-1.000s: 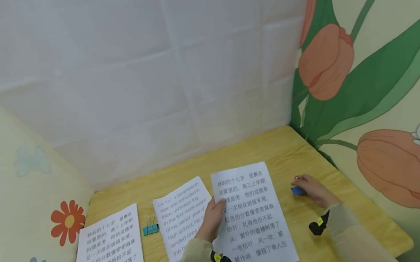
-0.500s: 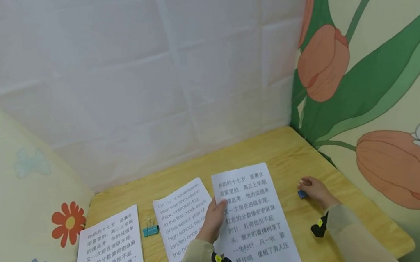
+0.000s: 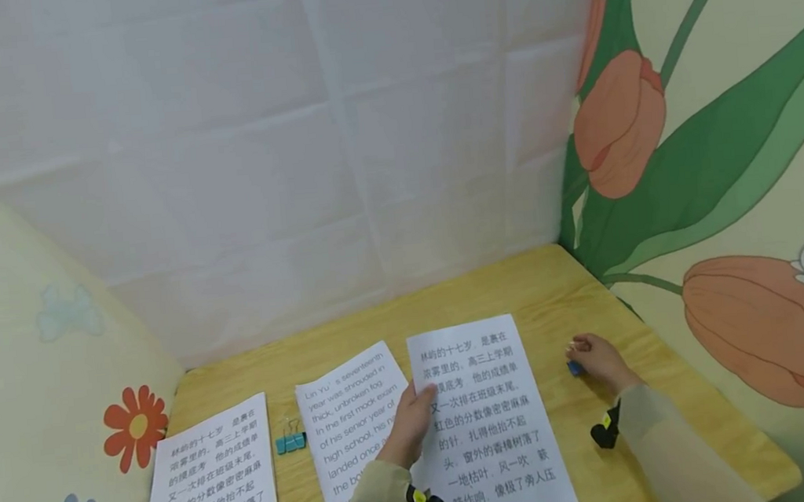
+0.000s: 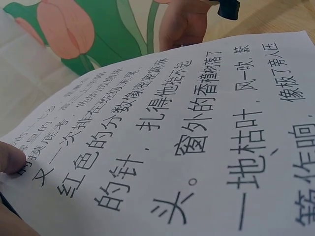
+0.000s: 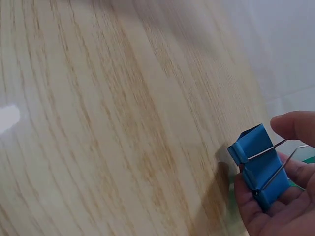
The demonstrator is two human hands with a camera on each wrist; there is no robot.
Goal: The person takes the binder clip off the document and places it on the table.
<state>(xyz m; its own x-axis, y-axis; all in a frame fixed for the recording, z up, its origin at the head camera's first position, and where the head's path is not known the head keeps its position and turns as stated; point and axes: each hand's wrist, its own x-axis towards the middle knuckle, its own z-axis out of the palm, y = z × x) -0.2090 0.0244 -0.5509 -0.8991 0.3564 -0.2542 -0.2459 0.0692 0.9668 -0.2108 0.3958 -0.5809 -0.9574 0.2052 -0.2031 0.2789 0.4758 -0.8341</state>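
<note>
My left hand (image 3: 412,425) grips the left edge of a printed sheet of paper (image 3: 490,425) with Chinese text, thumb on top. The left wrist view shows this paper (image 4: 162,147) bowed, its far left part curving away. To the right of it, my right hand (image 3: 601,363) holds a blue binder clip (image 3: 576,368) low over the table. Up close in the right wrist view, the binder clip (image 5: 261,169) lies against the curled fingers, with the thumb (image 5: 293,124) by its wire handles. Both handles stick out toward the palm side.
An English-printed sheet (image 3: 351,412) lies left of the held paper, partly under my left forearm. Beside it sits a teal binder clip (image 3: 291,442), and farther left another Chinese-printed sheet (image 3: 211,483). The wooden table (image 3: 351,327) meets a white cloth wall behind.
My right hand has drawn slightly to the right with the blue binder clip, and its fingers cover more of the clip. The left hand keeps its grip on the paper almost unmoved.
</note>
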